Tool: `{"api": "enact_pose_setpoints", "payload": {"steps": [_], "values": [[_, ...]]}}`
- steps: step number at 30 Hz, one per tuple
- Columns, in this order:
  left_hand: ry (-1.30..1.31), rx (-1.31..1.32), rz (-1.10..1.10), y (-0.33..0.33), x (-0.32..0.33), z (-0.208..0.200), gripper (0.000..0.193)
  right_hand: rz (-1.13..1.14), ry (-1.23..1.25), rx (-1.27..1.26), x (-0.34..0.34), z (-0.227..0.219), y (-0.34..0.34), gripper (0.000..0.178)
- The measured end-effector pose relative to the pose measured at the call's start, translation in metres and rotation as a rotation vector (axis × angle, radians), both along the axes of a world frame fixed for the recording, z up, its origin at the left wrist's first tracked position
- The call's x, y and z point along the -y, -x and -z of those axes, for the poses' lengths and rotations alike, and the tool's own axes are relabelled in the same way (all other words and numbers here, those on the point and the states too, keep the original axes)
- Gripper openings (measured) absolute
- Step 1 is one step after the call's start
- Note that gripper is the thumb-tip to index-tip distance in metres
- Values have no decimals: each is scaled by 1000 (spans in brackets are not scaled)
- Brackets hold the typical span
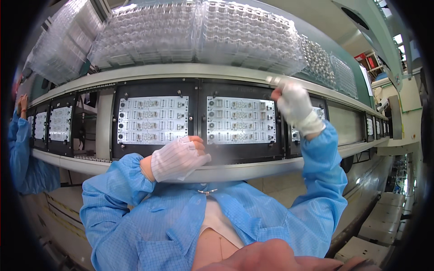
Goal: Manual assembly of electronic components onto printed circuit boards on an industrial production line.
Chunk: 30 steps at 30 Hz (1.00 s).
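Both of my hands wear white fingerless-tip gloves. My left hand [178, 159] rests over the front edge of the line, by the lower right corner of the left circuit board panel [153, 119]. Its fingers are curled, and whatever they may hold is hidden. My right hand [294, 104] is raised and smeared by motion, above the right end of the middle circuit board panel [241, 121]. Its fingertips pinch a small pale part [273, 80], too blurred to name. Both white panels lie in black fixture frames [199, 153].
Beyond the far rail [181, 72] stand stacks of clear plastic trays [253, 36], with metallic small parts [318, 58] in trays farther right. More framed panels [60, 123] line the conveyor at left. Another person's blue sleeve [20, 135] shows at the far left. A machine arm [375, 31] overhangs the upper right.
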State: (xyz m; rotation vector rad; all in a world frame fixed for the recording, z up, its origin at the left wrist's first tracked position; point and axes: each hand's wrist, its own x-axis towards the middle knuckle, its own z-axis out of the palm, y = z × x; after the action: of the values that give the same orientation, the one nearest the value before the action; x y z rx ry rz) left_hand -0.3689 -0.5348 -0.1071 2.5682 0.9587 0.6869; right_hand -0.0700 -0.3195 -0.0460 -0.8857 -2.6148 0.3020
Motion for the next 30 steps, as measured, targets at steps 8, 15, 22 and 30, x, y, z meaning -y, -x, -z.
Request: {"api": "enact_pose_setpoints", "payload": {"steps": [8, 15, 22, 30], "values": [[-43, -70, -83, -23, -4, -13, 30, 224, -338, -126, -175, -16, -8, 46], [-56, -214, -223, -46, -3, -15, 32, 310, -206, 37, -231, -15, 3, 43], [103, -378, -221, -57, -29, -27, 18, 436, 112, 101, -265, -13, -15, 40], [-498, -104, -662, 9, -229, -82, 38, 247, -197, -303, -228, -9, -37, 44]]}}
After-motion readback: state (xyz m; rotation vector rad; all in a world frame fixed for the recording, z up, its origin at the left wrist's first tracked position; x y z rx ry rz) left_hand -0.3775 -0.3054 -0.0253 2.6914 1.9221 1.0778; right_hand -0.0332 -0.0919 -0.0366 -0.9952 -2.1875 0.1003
